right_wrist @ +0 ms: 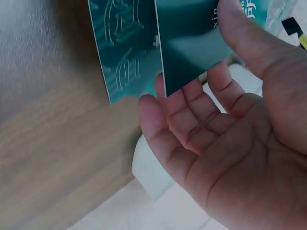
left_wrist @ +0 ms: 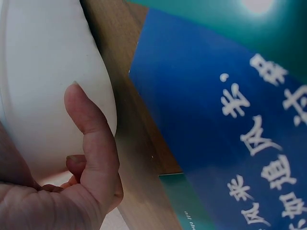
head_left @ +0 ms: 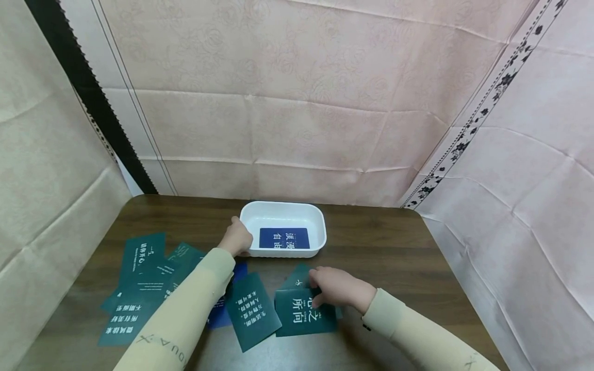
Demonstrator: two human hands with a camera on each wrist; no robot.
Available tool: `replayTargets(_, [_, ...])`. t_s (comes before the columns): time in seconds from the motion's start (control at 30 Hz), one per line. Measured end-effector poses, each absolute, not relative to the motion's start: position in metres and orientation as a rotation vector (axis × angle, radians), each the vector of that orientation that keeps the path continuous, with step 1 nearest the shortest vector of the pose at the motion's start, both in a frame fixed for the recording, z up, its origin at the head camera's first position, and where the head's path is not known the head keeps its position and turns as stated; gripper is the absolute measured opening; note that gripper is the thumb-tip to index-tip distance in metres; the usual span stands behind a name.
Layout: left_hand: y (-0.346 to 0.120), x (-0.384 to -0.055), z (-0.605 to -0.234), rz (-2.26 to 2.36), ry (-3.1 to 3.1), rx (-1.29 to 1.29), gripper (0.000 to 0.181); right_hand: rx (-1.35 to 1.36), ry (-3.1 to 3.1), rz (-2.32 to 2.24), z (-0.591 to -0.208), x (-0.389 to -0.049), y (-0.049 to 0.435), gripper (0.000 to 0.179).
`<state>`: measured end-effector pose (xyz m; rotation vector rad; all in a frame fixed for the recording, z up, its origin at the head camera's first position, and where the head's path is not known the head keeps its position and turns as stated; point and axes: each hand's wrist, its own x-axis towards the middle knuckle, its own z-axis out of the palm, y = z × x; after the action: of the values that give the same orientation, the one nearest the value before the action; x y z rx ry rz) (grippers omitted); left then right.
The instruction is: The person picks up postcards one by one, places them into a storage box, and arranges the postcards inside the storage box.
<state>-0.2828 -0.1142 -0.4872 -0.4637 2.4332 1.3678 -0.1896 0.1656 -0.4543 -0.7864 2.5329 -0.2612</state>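
Note:
My left hand (head_left: 235,238) grips the left end of a white plastic tray (head_left: 320,234); in the left wrist view its thumb (left_wrist: 93,124) lies against the tray's outer wall. Inside the tray lies a dark blue card (head_left: 284,238) with white characters. My right hand (head_left: 341,288) pinches a dark green card (head_left: 303,322) printed in white, thumb on top and fingers beneath. In the right wrist view that card (right_wrist: 187,48) is lifted at its edge over another green card (right_wrist: 127,62). Left of it lies one more green card (head_left: 252,312), overlapping a blue card (head_left: 220,320).
Several green cards (head_left: 139,288) overlap in a spread on the left of the brown wooden table (head_left: 371,232). Pale cloth (head_left: 297,129) hangs behind the table and at both sides. My left sleeve (head_left: 185,314) hides part of the cards.

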Motion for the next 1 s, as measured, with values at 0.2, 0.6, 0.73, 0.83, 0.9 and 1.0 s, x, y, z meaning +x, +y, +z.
replayTargets(0.2, [-0.114,-0.284,-0.488,1.363,2.43,-0.465,0.074,-0.775,2.542,-0.349,-0.448,-0.193,0.17,0.024])
replayTargets(0.6, [-0.114,-0.282,-0.486,1.365,2.426,-0.472,0.076,-0.922,2.458,-0.509,-0.436,-0.199,0.177,0.005])
replayTargets(0.73, [-0.114,-0.283,-0.486,1.365,2.427,-0.469,0.075,-0.95,2.461,-0.56,-0.422,-0.205,0.18,0.007])
replayTargets(0.83, [-0.114,-0.282,-0.486,1.372,2.424,-0.468,0.075,-0.968,2.499,-0.586,-0.407,-0.212,0.181,0.007])
replayTargets(0.9, [-0.114,-0.282,-0.486,1.373,2.427,-0.466,0.074,-0.965,2.53,-0.61,-0.397,-0.218,0.182,0.006])
replayTargets(1.0, [-0.114,-0.282,-0.486,1.363,2.433,-0.464,0.075,-0.948,2.569,-0.656,-0.383,-0.23,0.184,0.005])
